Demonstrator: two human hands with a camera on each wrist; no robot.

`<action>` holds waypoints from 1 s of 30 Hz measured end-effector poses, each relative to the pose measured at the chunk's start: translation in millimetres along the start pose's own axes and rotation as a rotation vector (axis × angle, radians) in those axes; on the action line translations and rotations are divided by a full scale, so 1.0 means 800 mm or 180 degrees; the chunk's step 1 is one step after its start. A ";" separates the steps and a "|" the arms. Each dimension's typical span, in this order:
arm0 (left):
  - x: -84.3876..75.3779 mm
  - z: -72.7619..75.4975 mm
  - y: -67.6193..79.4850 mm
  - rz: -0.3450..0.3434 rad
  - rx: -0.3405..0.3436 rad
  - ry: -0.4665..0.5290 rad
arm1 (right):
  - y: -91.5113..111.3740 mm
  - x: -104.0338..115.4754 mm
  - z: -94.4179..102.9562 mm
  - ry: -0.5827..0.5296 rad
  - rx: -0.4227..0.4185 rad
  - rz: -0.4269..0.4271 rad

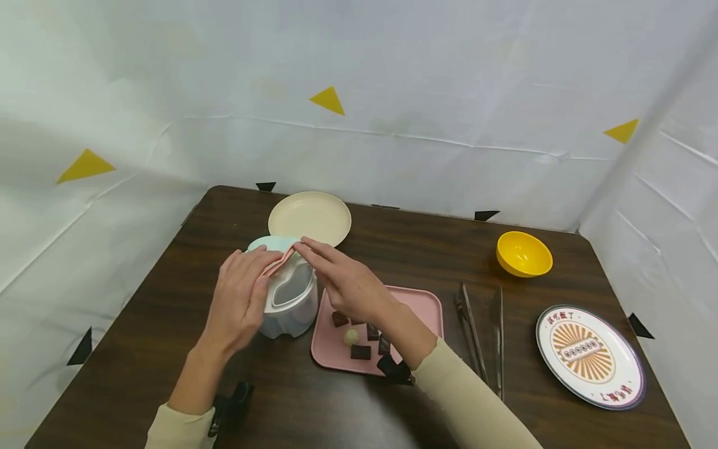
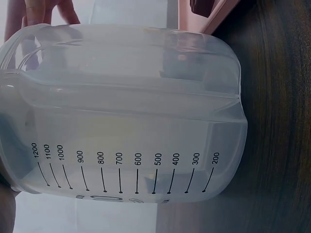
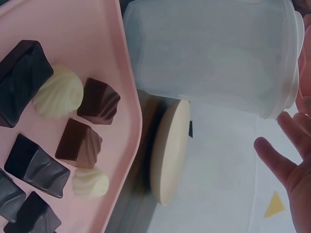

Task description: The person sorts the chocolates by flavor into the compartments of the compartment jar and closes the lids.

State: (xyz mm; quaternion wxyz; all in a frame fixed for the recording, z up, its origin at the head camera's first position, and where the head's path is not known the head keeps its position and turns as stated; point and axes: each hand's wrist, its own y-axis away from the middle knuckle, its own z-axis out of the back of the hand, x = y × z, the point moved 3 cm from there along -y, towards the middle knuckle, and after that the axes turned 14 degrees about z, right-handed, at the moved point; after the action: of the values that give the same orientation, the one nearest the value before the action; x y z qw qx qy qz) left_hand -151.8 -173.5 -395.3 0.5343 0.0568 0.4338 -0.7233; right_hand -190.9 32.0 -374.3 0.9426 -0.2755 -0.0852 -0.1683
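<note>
A translucent measuring container [image 1: 288, 315] stands on the table, its printed scale [image 2: 126, 177] facing the left wrist camera. On its pale lid [image 1: 260, 243] a pink flap [image 1: 279, 260] is raised at a slant. My left hand [image 1: 235, 305] holds this flap between fingers and thumb, from the left. From the other side, my right hand [image 1: 348, 280] touches the flap's upper edge with straight fingertips. Under the right forearm lies a pink tray [image 1: 417, 305] of chocolates [image 3: 80, 143], dark, brown and cream-coloured; the forearm hides part of it.
A cream plate [image 1: 308, 215] lies behind the container. To the right are metal tongs [image 1: 472, 330], a knife [image 1: 498, 340], a yellow bowl [image 1: 523, 255] and a white patterned plate [image 1: 589, 357]. White sheeting surrounds the dark wooden table [image 1: 168, 299].
</note>
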 end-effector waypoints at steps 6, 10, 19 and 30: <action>-0.001 -0.004 -0.003 0.0000 0.0068 0.0004 | 0.003 -0.001 0.003 -0.0025 0.0026 -0.0060; -0.001 -0.003 -0.003 -0.0016 0.0066 -0.0018 | 0.003 -0.001 0.004 -0.0040 0.0008 -0.0014; -0.002 -0.002 -0.001 0.0021 0.0055 0.0010 | 0.003 0.000 0.004 -0.0048 -0.0039 0.0023; -0.001 0.001 0.001 -0.0002 -0.0031 -0.0003 | 0.039 0.000 0.026 -0.0243 -0.0246 -0.0548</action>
State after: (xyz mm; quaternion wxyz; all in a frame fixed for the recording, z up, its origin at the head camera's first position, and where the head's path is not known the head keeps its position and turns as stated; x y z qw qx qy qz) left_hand -150.7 -173.1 -394.6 0.5345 0.0537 0.4371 -0.7214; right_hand -180.9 67.9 -372.4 0.9094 -0.3096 -0.1378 -0.2412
